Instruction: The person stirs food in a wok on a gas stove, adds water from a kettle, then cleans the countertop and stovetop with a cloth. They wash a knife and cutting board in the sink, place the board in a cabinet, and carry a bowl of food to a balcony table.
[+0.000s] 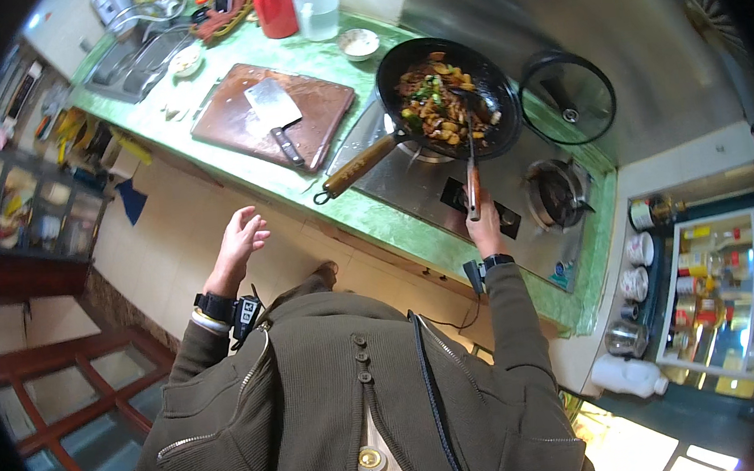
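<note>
My right hand (pixel 484 227) grips the wooden handle of a metal spatula (pixel 474 183), whose blade rests in the food inside a black wok (pixel 510 116). Browned chunks and green pieces make up the stir-fried food (pixel 430 93). The wok sits on the left burner of a steel gas hob (pixel 407 199), and its wooden handle (pixel 364 167) points toward my left side. Nothing is held in my left hand (pixel 241 244), which hovers in front of the counter edge with fingers apart and curled, below the wok handle's end.
A cleaver (pixel 273 103) lies on a wooden cutting board (pixel 222 118). Against the wall leans a glass lid (pixel 567 101), near the bare right burner (pixel 553 193). A small bowl (pixel 358 45), plastic jug (pixel 317 12) and red thermos (pixel 274 5) stand behind. Bottles (pixel 695 302) fill a rack at right.
</note>
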The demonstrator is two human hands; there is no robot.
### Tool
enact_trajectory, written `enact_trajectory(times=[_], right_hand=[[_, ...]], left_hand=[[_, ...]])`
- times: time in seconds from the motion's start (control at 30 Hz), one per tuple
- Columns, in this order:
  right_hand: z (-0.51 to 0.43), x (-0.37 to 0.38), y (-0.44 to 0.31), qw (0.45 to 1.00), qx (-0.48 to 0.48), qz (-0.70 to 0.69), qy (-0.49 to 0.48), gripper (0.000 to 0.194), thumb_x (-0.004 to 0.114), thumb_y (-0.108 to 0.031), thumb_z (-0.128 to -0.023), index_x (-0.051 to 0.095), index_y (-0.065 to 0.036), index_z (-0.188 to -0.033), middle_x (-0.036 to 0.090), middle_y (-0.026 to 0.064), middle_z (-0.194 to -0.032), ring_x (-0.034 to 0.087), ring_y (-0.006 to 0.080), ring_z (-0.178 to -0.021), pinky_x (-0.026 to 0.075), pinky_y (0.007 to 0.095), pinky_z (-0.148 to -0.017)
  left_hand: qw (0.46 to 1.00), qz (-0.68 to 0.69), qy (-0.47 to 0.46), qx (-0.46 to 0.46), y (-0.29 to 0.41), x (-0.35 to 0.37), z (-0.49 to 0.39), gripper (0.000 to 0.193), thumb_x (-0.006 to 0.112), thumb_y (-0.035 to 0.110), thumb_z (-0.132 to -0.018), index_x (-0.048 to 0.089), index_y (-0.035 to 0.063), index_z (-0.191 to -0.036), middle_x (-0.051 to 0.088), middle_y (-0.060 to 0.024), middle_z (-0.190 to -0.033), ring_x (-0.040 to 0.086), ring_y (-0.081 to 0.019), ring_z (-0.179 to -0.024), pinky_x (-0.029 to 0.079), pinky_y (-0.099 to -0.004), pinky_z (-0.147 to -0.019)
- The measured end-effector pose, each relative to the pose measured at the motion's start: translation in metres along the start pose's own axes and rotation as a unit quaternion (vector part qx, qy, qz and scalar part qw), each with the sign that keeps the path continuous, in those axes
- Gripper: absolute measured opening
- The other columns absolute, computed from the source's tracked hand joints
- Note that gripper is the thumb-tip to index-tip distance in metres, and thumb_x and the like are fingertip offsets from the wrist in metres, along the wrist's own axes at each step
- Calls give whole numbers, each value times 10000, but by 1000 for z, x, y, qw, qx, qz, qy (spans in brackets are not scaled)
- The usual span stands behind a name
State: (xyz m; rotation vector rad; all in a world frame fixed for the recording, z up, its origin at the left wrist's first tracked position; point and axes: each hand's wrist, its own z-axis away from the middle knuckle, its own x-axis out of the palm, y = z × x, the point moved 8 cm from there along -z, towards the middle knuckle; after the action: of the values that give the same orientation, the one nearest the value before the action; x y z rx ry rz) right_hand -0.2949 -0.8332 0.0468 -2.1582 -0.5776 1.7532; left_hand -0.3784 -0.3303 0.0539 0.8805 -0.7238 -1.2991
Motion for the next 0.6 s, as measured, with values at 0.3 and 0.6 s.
enact_trajectory(times=[0.3,0.6], right_hand=[[-21,18,11,985,-97,143,15,286,607,-268,-878,585,-35,-713,588,210,-643,596,417,-630,460,477,-528],[-35,41,28,889,-163,416,97,212,614,-244,-818,600,-147,-630,550,50,-588,618,242,-579,471,381,-462]], left_hand=[[996,24,92,-1,-32,-51,72,456,553,264,-961,406,52,-1336,562,-86,-1108,602,-123,-854,484,-237,-722],[990,45,133,0,-33,-94,95,472,576,288,-945,415,59,-1324,571,-78,-1076,604,-132,-868,481,-250,-732]])
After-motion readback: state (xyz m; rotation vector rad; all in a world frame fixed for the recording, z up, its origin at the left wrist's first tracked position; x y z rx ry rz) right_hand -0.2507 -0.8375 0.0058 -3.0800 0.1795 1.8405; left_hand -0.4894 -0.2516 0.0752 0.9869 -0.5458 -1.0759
